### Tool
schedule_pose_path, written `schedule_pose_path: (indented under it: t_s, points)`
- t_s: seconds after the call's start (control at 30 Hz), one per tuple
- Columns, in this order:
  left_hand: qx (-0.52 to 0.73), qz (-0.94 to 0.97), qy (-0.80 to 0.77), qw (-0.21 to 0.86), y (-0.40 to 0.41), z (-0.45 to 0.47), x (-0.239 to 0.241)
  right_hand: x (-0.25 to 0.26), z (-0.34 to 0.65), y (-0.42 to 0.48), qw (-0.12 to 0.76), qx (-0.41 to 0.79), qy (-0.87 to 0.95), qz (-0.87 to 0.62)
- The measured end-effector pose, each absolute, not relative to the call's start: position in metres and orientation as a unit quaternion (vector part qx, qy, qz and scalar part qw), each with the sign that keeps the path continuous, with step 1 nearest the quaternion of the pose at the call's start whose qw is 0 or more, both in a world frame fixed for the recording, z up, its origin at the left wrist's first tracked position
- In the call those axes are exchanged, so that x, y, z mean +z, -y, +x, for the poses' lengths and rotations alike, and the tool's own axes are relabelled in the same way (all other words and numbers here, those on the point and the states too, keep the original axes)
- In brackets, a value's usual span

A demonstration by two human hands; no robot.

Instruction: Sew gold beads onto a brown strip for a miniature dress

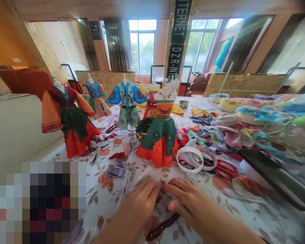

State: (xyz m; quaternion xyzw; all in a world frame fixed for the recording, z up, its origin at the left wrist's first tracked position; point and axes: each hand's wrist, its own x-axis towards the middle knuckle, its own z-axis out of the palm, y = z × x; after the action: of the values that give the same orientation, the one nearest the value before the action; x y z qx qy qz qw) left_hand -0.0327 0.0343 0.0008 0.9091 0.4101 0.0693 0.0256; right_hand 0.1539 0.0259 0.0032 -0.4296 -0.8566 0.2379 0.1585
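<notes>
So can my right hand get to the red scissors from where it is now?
Probably yes. The right hand lies on the tablecloth beside the left hand, and the red scissors lie up and to its right, handles uncovered, with only bare cloth between. The white tape rolls sit off to the side.

Room interior: wood-panelled walls and ceiling across the upper frame. Two large multi-pane windows (142, 44) at upper centre admit daylight; green foliage shows outside. Dark striped curtains (117, 44) hang left of centre. A black vertical banner with white lettering (179, 37) divides the windows. An orange upholstered chair back (22, 79) stands at left.
</notes>
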Motion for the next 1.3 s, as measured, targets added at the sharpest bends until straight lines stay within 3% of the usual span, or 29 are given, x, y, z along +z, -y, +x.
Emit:
schedule_pose_path:
  t_s: [0.37,0.6,0.97,1.3]
  points:
    - [0.056,0.909,-0.412,-0.018,-0.037,-0.03,-0.007,0.003,0.155,-0.028,0.155,0.219,0.865,-0.425]
    - [0.065,0.879,-0.461,0.103,-0.037,-0.03,0.0,0.004,0.155,-0.03,0.148,0.194,0.874,-0.421]
    - [0.212,0.81,-0.494,0.236,-0.037,-0.033,-0.011,0.005,0.155,-0.03,0.145,0.22,0.853,-0.45]
    - [0.297,0.721,-0.504,0.371,-0.036,-0.028,0.012,0.003,0.153,-0.026,0.274,0.318,0.784,-0.458]
